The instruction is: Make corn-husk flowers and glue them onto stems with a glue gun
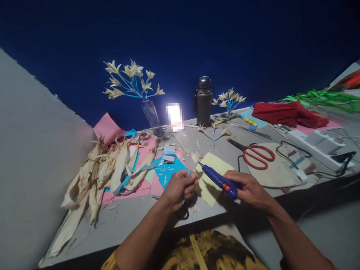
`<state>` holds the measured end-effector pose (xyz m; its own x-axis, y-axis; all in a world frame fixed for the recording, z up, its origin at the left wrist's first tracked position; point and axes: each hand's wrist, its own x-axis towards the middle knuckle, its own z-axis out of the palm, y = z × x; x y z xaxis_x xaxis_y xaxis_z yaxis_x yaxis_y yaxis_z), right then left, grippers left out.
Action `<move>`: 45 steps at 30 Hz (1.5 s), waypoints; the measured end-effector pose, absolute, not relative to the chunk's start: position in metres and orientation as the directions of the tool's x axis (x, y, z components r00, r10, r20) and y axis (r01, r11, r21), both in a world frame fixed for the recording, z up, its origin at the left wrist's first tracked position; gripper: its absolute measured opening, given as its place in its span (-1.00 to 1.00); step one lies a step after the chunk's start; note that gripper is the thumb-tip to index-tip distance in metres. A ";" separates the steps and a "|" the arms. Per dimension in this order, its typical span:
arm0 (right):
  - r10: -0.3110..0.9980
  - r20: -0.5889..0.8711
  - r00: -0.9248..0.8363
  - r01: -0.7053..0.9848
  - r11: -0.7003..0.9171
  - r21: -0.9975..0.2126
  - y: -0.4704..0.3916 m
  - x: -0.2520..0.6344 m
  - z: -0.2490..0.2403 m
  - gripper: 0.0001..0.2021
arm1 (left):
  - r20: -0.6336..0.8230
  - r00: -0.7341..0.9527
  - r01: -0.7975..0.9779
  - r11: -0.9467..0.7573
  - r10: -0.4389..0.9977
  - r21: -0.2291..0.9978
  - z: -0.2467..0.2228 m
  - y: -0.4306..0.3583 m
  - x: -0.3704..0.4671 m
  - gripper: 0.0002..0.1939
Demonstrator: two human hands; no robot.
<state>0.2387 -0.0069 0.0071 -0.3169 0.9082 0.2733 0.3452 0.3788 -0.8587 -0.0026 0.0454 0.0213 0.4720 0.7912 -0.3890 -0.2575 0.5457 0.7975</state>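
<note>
In my closed left hand (182, 188) is the stem of a small pale husk flower (195, 157), its petals upright above the fingertips. My right hand (249, 189) grips a blue glue gun (218, 179) with an orange-red label. The gun's tip points up and left, close beside the flower's base; I cannot tell whether they touch. Beneath the gun lies a sheet of pale yellow paper (213, 189). Part of a dark scissor handle (182, 214) shows below my left hand. A roll of light blue tape (169, 154) sits on blue paper just beyond.
Dried corn husks (95, 173) heap at the left. Behind stand a glass vase (152, 117) of husk flowers and a dark flask (204, 104). Red-handled scissors (257, 155), a power strip (313, 148) with cords, a red cloth (288, 114) and green strands (329, 98) lie at the right.
</note>
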 end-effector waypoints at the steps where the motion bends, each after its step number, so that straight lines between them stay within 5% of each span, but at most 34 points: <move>1: 0.905 0.282 -0.318 0.337 0.385 -0.859 -0.007 0.239 0.008 -0.90 | -0.389 0.470 -0.255 0.544 0.792 0.799 0.021 0.045 -0.002 -0.67; 13: 0.892 0.284 -0.353 0.417 0.421 -0.805 -0.007 0.241 0.001 -0.87 | -0.381 0.432 -0.242 0.512 0.818 0.824 0.020 0.044 -0.003 -0.65; 21: 0.937 0.235 -0.260 0.785 0.347 -0.513 -0.004 0.249 -0.014 -0.59 | -0.375 0.385 -0.243 0.484 0.843 0.840 0.024 0.043 -0.003 -0.63; 27: 0.934 0.251 -0.255 0.826 0.345 -0.445 -0.012 0.247 -0.008 -0.62 | -0.336 0.380 -0.267 0.450 0.862 0.852 0.031 0.041 0.000 -0.63; 31: 0.915 0.404 -0.011 0.663 0.309 -0.682 -0.020 0.212 0.008 -0.85 | -0.316 0.343 -0.316 0.426 0.884 0.848 0.034 0.039 0.006 -0.62; 35: 0.993 0.082 0.089 0.211 0.061 -0.975 -0.015 0.160 0.014 -0.77 | -0.304 0.301 -0.312 0.395 0.904 0.864 0.032 0.036 0.013 -0.60; 39: 0.994 -0.064 0.087 -0.070 -0.058 -0.996 -0.006 0.133 0.007 -0.73 | -0.326 0.278 -0.303 0.405 0.904 0.863 0.032 0.035 0.012 -0.60; 45: 0.983 -0.064 0.169 -0.087 -0.050 -0.995 -0.004 0.136 0.009 -0.69 | -0.301 0.309 -0.521 0.426 0.902 0.740 0.032 0.038 -0.004 -0.71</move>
<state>0.1361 -0.0043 0.0086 0.1694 0.9835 -0.0638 -0.0868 -0.0496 -0.9950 -0.0042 0.0383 0.0322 0.3092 0.9020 -0.3013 -0.5206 0.4257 0.7401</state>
